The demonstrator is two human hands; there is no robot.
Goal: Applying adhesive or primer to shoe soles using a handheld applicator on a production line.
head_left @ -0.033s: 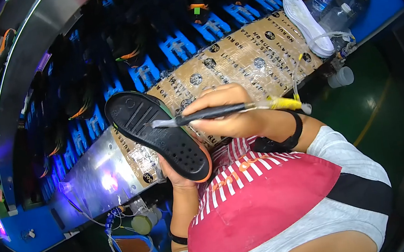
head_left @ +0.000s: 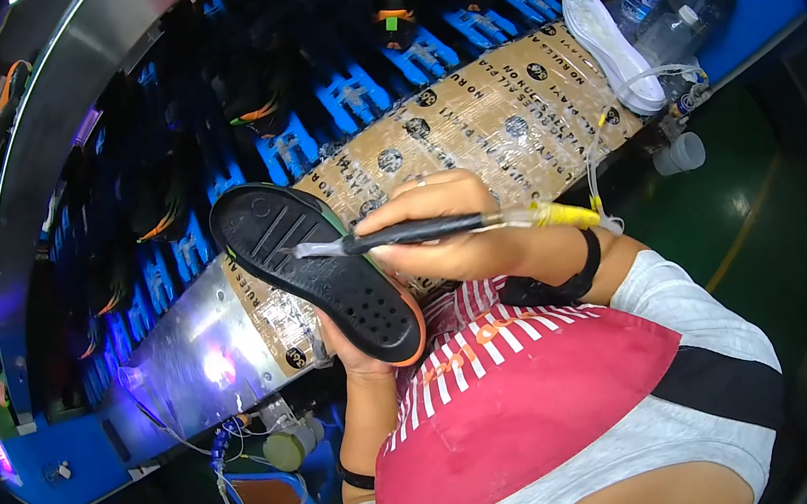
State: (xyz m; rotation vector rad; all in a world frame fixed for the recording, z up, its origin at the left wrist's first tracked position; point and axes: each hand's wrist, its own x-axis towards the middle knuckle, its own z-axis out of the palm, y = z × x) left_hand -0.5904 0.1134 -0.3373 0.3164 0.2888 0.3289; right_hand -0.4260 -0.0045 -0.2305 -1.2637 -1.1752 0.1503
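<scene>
The black shoe sole [head_left: 320,272] is held up off the worktop [head_left: 498,119], tilted with its tread face toward the person's eyes, so that the tool's tip can reach the surface squarely. The left hand [head_left: 356,354] cups the sole from underneath at its orange-rimmed end, fingers wrapped around the back; most of that hand is hidden behind the sole, so I can only say it seems clamped firmly on it. The right hand [head_left: 446,232] is closed pen-fashion on a slim black applicator tool [head_left: 421,233], held nearly level, its pale tip touching the sole near the middle; a yellow fitting and thin clear tube [head_left: 609,116] trail off toward the worktop's right end. The right wrist is bent inward and the forearm crosses the chest. A white insole [head_left: 610,45] lies near the worktop's far right corner, beside clear plastic bottles [head_left: 685,1].
</scene>
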